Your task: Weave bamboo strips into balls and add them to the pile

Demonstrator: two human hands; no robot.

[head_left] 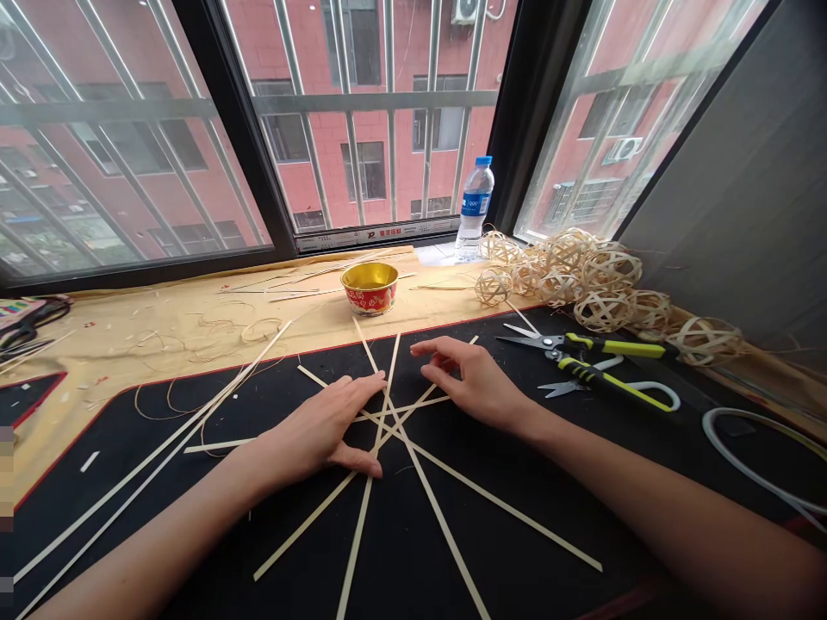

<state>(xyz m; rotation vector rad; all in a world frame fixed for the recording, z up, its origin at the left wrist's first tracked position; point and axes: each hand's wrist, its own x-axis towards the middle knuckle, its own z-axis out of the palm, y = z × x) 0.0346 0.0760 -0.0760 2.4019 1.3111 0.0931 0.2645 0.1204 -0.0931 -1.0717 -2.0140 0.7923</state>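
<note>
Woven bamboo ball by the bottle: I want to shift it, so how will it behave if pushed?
The woven bamboo ball is probably light for its size: its open lattice looks hollow. Being round, it would likely roll if pushed. Its thin strips may flex when squeezed.

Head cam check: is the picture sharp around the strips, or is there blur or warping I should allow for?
In the head view, the left hand, right hand and flat pale strips look sharp, without visible motion blur; the wide lens makes the window bars lean; a blocky coloured band runs down the lower left edge.
</note>
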